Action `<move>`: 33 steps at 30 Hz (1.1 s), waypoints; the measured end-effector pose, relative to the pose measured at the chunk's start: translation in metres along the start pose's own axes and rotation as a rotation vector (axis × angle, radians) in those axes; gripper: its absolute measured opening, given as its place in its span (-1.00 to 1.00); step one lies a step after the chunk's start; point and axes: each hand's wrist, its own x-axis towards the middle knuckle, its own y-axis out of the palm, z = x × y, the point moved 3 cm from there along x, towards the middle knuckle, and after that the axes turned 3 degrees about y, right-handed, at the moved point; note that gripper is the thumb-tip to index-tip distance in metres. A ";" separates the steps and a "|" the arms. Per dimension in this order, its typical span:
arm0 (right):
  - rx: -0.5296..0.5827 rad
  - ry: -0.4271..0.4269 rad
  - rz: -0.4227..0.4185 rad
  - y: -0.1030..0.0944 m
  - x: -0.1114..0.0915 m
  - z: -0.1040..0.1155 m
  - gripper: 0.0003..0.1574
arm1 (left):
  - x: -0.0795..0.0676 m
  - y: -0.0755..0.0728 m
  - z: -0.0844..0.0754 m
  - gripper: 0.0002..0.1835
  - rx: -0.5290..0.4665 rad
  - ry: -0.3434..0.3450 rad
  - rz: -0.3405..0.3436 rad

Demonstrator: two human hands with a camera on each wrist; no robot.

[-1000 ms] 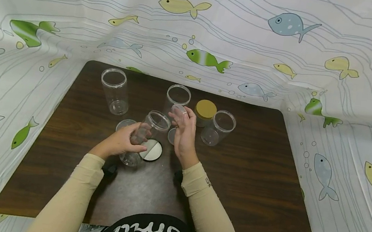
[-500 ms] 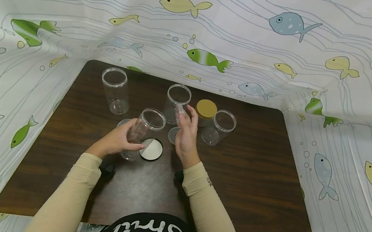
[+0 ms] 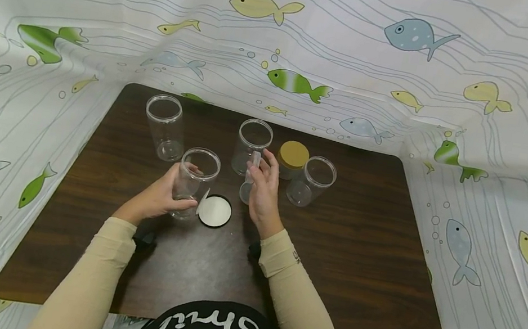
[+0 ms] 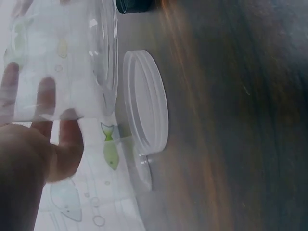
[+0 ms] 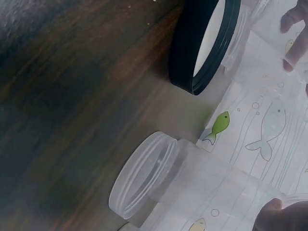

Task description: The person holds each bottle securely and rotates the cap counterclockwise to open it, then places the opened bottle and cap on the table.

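Note:
My left hand [image 3: 154, 196] grips a clear plastic jar [image 3: 199, 169], mouth up, around its side. In the left wrist view, the fingers show through the wall of this jar [image 4: 57, 72]. A translucent lid [image 3: 253, 166], seen edge-on, is pinched between the fingers of my right hand [image 3: 266, 196], a short way right of the jar. Between the hands, a black-rimmed lid with a white liner [image 3: 215, 212] lies on the table. One translucent lid [image 3: 244, 191] lies just left of my right hand; another translucent lid [image 4: 147, 101] sits near the held jar.
Behind my hands stand a clear open jar [image 3: 160, 129] at back left and a second clear open jar [image 3: 245, 150] at centre. To the right are a short jar with a gold lid [image 3: 293, 156] and another clear jar [image 3: 311, 183]. A fish-patterned sheet [image 3: 331, 55] surrounds the table [image 3: 356, 269].
My left hand has moved left with the jar, away from the black-rimmed lid. In my right hand the translucent lid has turned until its edge faces the head camera.

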 end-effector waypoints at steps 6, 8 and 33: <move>-0.032 0.000 0.005 -0.001 -0.001 -0.002 -0.30 | -0.007 -0.005 0.002 -0.16 -0.016 0.015 -0.021; -0.032 0.004 0.004 -0.001 -0.001 -0.003 -0.30 | -0.009 -0.005 0.001 -0.15 -0.026 0.028 -0.019; -0.108 0.151 0.030 -0.003 0.003 -0.026 -0.41 | -0.024 -0.011 0.014 -0.14 0.047 0.021 -0.002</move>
